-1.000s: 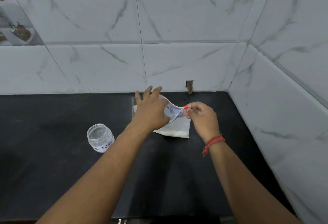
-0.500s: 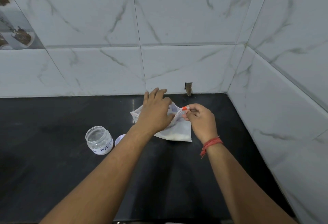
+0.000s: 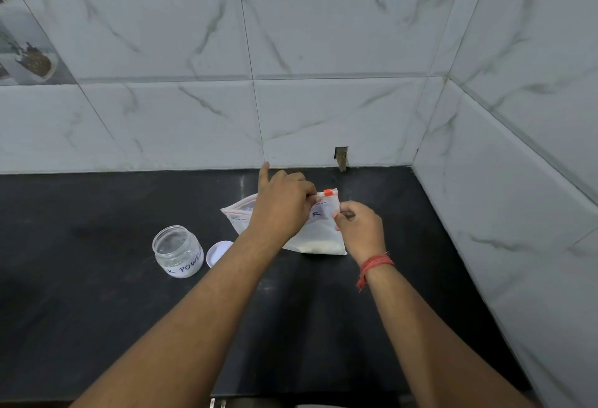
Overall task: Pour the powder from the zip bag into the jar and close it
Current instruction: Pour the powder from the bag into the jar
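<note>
Since half a second ago the left hand (image 3: 281, 205) has slid along the top of the zip bag (image 3: 318, 229) toward its right corner, and the lid (image 3: 217, 253) beside the jar now shows more fully. That hand now pinches the bag's top edge just left of the orange slider (image 3: 327, 193), its forefinger sticking out straight toward the wall while the other fingers curl. The right hand (image 3: 360, 229) grips the bag's right edge just below the slider, fingers curled in — a red thread (image 3: 375, 263) is tied round its wrist. White powder sits heaped in the bag's lower corner, which rests on the black counter (image 3: 97, 326) near the back wall. Whether the zip is parted I cannot tell.

Left of the bag and well apart from it stands the open glass jar (image 3: 177, 250), upright, with a handwritten label — the white lid lies flat just to its right, partly behind the left forearm. Marble-patterned tiles (image 3: 323, 35) cover the walls behind and to the right.
</note>
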